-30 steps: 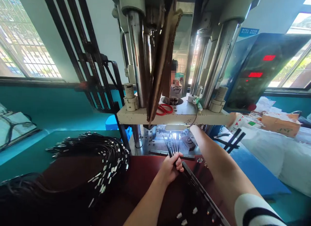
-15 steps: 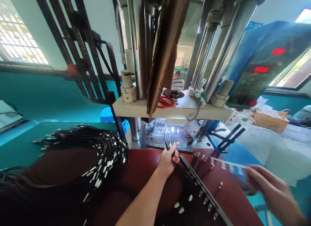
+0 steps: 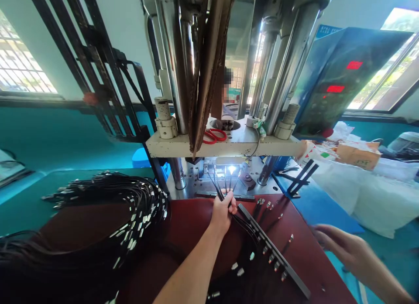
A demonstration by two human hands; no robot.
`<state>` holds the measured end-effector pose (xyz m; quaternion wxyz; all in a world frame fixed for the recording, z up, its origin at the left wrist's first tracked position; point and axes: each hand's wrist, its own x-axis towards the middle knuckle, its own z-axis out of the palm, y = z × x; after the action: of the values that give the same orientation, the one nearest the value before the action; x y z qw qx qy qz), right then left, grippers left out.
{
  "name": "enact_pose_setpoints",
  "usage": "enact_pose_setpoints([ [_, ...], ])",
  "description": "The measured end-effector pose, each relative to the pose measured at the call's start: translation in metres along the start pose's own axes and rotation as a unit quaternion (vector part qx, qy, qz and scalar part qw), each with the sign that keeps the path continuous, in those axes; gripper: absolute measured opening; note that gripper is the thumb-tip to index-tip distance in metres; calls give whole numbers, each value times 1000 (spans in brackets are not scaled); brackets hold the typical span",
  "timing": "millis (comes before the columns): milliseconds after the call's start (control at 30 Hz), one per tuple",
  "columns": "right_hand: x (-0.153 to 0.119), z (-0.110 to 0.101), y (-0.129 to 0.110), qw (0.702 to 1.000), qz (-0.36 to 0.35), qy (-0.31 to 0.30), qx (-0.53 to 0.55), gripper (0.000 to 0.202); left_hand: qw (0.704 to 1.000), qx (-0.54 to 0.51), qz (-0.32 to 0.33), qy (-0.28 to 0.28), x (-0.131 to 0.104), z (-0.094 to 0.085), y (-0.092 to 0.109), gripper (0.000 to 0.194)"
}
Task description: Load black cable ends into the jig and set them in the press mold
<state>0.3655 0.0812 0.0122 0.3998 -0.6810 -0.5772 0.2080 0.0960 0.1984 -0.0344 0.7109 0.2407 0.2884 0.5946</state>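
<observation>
1. Head view: glare veils the tips of the black cables [image 3: 219, 191]; the right hand [image 3: 338, 242] is blurred, so I cannot tell its grip.
2. The left hand [image 3: 224, 209] clasps these before the press [image 3: 235, 149], ends fanned forward, long axes running front to back.

The right hand [image 3: 343, 245] has left the press [image 3: 229, 150] for the table's right edge [image 3: 322, 256].

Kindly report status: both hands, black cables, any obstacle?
Left hand closed on black cables, ends toward press. Right hand out right, blurred, contents unclear. Metal bar nearby, not blocking cable ends.
</observation>
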Motion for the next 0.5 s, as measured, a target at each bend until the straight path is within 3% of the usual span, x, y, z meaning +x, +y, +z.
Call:
enact_pose_setpoints([
  [100,41,66,-46,977,20,-171,127,33,1000,8,7,8,-1,2,1,35],
  [200,84,140,-83,902,80,-256,339,27,999,29,31,15,1,1,0,34],
  [267,104,175,-96,854,102,-297,415,23,996,54,56,36,3,-1,-2,34],
  [367,118,200,-100,839,107,-290,448,23,985,115,89,89,8,-6,-6,30],
  [500,123,205,-94,825,103,-300,468,24,969,174,115,131,13,-10,-10,24],
])
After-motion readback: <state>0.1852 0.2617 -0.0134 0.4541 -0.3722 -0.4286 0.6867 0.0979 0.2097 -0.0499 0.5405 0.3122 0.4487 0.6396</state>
